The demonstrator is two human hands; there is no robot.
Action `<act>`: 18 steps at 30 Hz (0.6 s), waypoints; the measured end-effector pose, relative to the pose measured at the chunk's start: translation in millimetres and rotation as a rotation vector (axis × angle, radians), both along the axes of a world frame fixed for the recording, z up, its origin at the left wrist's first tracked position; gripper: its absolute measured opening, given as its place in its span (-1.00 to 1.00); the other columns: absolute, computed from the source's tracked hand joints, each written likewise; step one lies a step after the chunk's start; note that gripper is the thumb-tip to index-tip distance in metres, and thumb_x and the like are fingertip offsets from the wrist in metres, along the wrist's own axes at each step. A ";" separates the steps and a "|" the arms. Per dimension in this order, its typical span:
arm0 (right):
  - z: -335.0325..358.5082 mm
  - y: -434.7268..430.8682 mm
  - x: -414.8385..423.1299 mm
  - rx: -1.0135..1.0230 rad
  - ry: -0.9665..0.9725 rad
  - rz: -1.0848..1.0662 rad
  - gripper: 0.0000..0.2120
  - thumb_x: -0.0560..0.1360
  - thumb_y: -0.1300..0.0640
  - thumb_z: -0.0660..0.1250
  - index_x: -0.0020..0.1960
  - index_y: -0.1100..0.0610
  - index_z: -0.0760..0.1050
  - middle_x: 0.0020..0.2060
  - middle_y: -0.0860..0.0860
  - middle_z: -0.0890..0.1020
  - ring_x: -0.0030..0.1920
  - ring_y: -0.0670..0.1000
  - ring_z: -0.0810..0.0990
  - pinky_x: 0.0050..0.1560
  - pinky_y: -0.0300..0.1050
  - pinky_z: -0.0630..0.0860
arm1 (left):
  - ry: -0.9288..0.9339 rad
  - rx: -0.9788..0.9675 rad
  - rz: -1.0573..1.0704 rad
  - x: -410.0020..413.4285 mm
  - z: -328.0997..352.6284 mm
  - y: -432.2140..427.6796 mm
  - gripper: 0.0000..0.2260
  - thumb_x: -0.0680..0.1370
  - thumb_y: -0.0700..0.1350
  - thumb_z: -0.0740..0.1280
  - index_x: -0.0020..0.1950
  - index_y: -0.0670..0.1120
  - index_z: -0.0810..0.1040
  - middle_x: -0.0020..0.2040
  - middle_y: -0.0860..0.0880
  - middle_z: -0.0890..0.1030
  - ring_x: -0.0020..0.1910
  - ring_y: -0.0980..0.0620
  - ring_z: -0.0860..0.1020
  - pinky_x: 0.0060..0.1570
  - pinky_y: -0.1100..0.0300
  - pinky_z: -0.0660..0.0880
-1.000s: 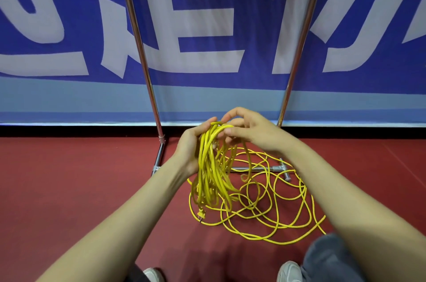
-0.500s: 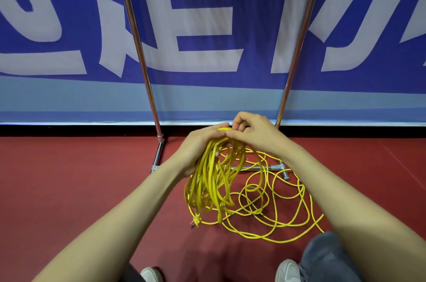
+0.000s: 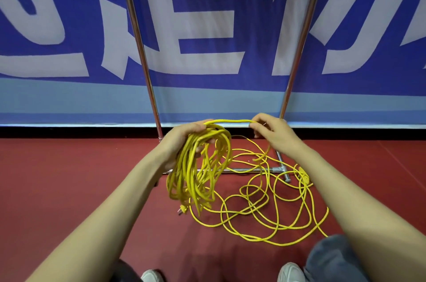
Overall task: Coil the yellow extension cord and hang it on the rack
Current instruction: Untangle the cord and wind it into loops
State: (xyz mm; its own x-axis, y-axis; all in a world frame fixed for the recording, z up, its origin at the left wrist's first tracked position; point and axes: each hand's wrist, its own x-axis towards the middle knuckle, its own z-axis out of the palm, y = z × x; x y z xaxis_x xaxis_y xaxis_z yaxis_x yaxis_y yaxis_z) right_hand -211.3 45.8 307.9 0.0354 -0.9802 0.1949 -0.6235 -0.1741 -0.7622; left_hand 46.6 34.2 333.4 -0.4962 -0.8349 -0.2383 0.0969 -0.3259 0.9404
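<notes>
Yellow cord coil vertical below gripping left hand; level strand to pinching right hand.

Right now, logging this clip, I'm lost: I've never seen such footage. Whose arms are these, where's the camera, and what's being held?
No machine here: a person's two bare arms, filmed by one head-worn camera looking forward and down. The left hand grips a hanging bundle of loops of thin yellow extension cord; the right hand pinches the stretch between the hands. The rest lies tangled on the red floor. Behind stands the shiny metal rack.
</notes>
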 end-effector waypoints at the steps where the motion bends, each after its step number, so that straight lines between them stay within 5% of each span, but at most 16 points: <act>1: -1.1 -0.5 1.2 -0.021 0.073 0.005 -0.84 0.57 0.05 0.26 -0.10 0.11 0.52 -0.27 0.02 0.61 -0.20 -0.02 0.58 -0.07 -0.08 0.45 | 0.016 -0.010 -0.036 2.1 2.2 0.8 -0.67 0.53 -0.14 0.21 0.27 -0.12 0.53 -0.17 -0.21 0.62 -0.54 0.06 0.39 -0.49 0.27 0.32; 7: -23.9 -3.7 13.3 0.050 0.266 0.098 -0.83 0.59 0.07 0.22 -0.07 0.17 0.46 -0.24 0.10 0.58 -0.20 0.09 0.52 -0.14 0.02 0.41 | 0.192 -0.027 -0.097 12.4 11.7 2.8 -0.64 0.49 -0.13 0.19 0.27 -0.04 0.54 -0.15 -0.27 0.61 -0.53 0.03 0.37 -0.40 0.20 0.31; 11: -37.9 0.3 6.7 0.174 0.240 0.061 -0.83 0.60 0.08 0.20 -0.03 0.18 0.44 -0.40 -0.09 0.46 -0.40 -0.12 0.38 -0.35 -0.29 0.29 | 0.375 -0.032 -0.054 17.9 14.9 -1.5 -0.63 0.38 -0.08 0.33 0.18 -0.04 0.61 -0.18 -0.26 0.59 -0.54 0.02 0.36 -0.44 0.24 0.35; 18: -63.4 -5.6 2.3 0.349 0.061 0.125 -0.53 0.37 -0.23 0.20 0.01 0.14 0.52 -0.03 0.19 0.63 0.05 0.20 0.58 0.18 0.16 0.44 | 0.534 -0.068 0.018 21.2 17.8 -6.2 -0.67 0.37 -0.07 0.29 0.10 0.00 0.66 -0.20 -0.21 0.58 -0.55 0.05 0.36 -0.44 0.26 0.30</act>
